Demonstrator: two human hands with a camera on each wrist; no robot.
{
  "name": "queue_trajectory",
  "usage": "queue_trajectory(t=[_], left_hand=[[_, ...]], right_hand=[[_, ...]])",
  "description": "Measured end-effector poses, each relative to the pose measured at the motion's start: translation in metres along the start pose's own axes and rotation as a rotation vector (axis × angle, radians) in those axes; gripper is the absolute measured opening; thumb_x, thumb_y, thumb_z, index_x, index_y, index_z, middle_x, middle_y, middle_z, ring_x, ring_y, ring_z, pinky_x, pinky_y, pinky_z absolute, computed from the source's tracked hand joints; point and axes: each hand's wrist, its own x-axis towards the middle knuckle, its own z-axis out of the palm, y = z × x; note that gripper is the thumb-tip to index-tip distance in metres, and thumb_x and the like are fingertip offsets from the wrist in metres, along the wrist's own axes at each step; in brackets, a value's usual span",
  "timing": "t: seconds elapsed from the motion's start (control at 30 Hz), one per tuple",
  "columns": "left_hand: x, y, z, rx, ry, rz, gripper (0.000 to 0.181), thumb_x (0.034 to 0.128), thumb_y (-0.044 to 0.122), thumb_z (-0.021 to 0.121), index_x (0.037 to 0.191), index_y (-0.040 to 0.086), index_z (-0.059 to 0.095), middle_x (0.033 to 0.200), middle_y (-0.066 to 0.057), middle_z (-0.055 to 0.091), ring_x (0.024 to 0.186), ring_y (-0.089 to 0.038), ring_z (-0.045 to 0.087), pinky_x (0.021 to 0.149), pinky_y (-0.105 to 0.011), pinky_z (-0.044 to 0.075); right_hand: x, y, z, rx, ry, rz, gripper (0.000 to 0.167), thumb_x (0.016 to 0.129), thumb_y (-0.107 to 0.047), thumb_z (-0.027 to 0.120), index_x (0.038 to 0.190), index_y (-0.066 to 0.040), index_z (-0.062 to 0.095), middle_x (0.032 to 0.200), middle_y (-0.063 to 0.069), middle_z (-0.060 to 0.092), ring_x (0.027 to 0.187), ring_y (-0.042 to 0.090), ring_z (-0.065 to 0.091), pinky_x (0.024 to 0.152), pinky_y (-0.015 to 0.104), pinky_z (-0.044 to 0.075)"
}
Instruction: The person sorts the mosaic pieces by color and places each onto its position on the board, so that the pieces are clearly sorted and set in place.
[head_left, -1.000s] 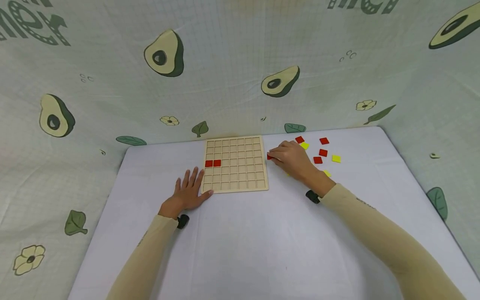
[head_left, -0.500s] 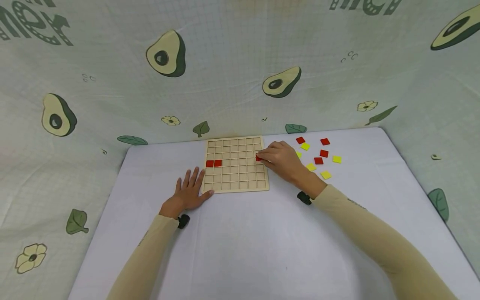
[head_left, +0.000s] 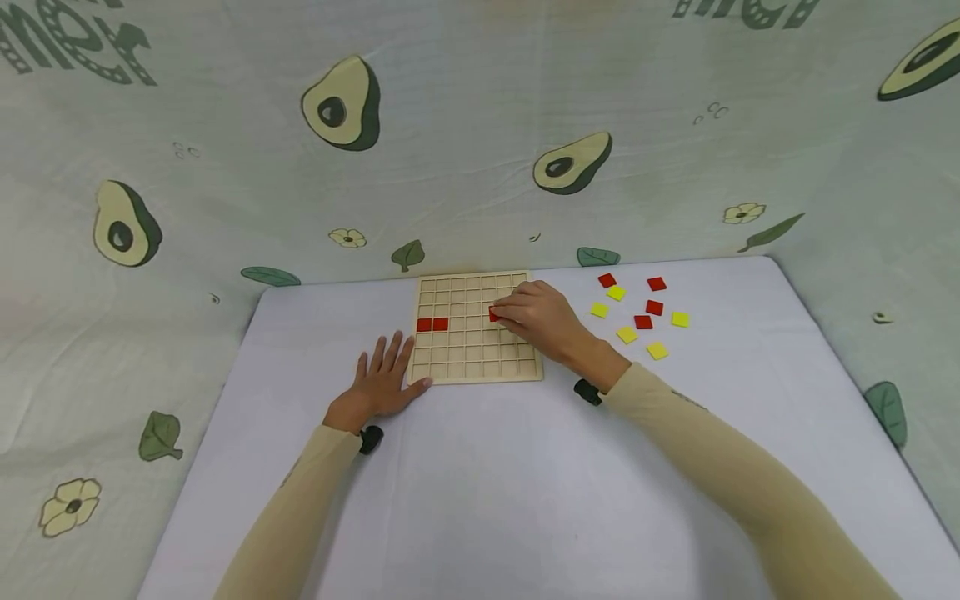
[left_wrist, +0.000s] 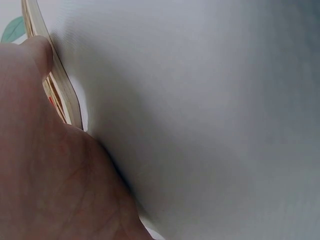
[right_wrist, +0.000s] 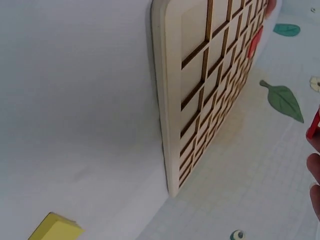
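A light wooden grid board (head_left: 476,367) lies on the white table. Two red square tiles (head_left: 432,324) sit side by side in cells at its left edge. My right hand (head_left: 542,318) is over the board's right part and pinches another red tile (head_left: 493,314) between thumb and fingers; that tile's edge (right_wrist: 313,126) also shows in the right wrist view. With fingers spread flat, my left hand (head_left: 380,385) rests at the board's lower left corner. In the left wrist view its thumb (left_wrist: 41,52) touches the board's edge (left_wrist: 67,95).
Loose red tiles (head_left: 643,322) and yellow tiles (head_left: 627,334), several of each, lie scattered on the table right of the board. Behind the table hangs a cloth (head_left: 465,200) printed with avocados and leaves. The white tabletop (head_left: 480,483) stretches toward me.
My right hand has moved left from beside the board to above it, carrying the red tile. The left hand stays at the board's corner. The head view has shifted slightly.
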Motion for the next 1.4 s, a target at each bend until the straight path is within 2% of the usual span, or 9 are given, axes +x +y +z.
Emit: queue_trajectory(t=[0.13, 0.43, 0.67, 1.03, 1.2, 1.4], left_hand=[[-0.001, 0.004, -0.004, 0.003, -0.011, -0.003, 0.096, 0.1061, 0.063, 0.044, 0.171, 0.010, -0.004, 0.177, -0.016, -0.015, 0.162, -0.041, -0.017, 0.126, -0.066, -0.009], [0.001, 0.003, -0.001, 0.003, 0.000, 0.003, 0.096, 0.1056, 0.065, 0.042, 0.171, 0.012, -0.003, 0.177, -0.015, -0.015, 0.162, -0.041, -0.017, 0.126, -0.066, -0.009], [0.002, 0.002, 0.000, 0.014, -0.009, -0.005, 0.095, 0.1062, 0.065, 0.041, 0.171, 0.012, -0.005, 0.177, -0.014, -0.015, 0.162, -0.041, -0.017, 0.126, -0.066, -0.008], [0.002, 0.003, -0.001, 0.015, -0.019, -0.017, 0.094, 0.1067, 0.065, 0.040, 0.171, 0.012, -0.005, 0.177, -0.014, -0.015, 0.162, -0.040, -0.017, 0.126, -0.066, -0.008], [-0.001, 0.004, -0.002, 0.000, -0.016, -0.016, 0.095, 0.1066, 0.064, 0.041, 0.171, 0.011, -0.004, 0.177, -0.015, -0.015, 0.162, -0.040, -0.017, 0.126, -0.066, -0.009], [-0.001, 0.003, -0.002, 0.015, -0.014, -0.013, 0.095, 0.1065, 0.065, 0.040, 0.171, 0.011, -0.005, 0.177, -0.015, -0.015, 0.162, -0.040, -0.017, 0.126, -0.066, -0.008]], right_hand=[[0.006, -0.003, 0.005, -0.012, -0.006, -0.007, 0.023, 0.088, -0.009, 0.087, 0.111, -0.006, 0.084, 0.107, 0.004, 0.082, 0.102, 0.024, 0.070, 0.093, 0.039, 0.055], [0.020, -0.008, 0.017, -0.011, -0.055, 0.027, 0.023, 0.090, -0.012, 0.086, 0.113, -0.008, 0.084, 0.111, 0.003, 0.082, 0.106, 0.023, 0.070, 0.095, 0.037, 0.054], [0.029, -0.012, 0.027, 0.037, -0.076, 0.065, 0.022, 0.091, -0.013, 0.084, 0.113, -0.008, 0.083, 0.112, 0.002, 0.081, 0.107, 0.023, 0.070, 0.096, 0.038, 0.053], [0.042, -0.015, 0.052, 0.096, -0.194, 0.177, 0.020, 0.094, -0.014, 0.083, 0.113, -0.010, 0.084, 0.113, 0.001, 0.081, 0.105, 0.023, 0.070, 0.092, 0.038, 0.053], [0.045, -0.016, 0.061, 0.069, -0.266, 0.197, 0.019, 0.097, -0.017, 0.080, 0.115, -0.012, 0.084, 0.113, 0.000, 0.081, 0.106, 0.023, 0.069, 0.092, 0.038, 0.053], [0.048, -0.017, 0.066, 0.062, -0.310, 0.213, 0.018, 0.098, -0.017, 0.079, 0.114, -0.011, 0.084, 0.111, 0.001, 0.081, 0.102, 0.024, 0.069, 0.092, 0.039, 0.054]])
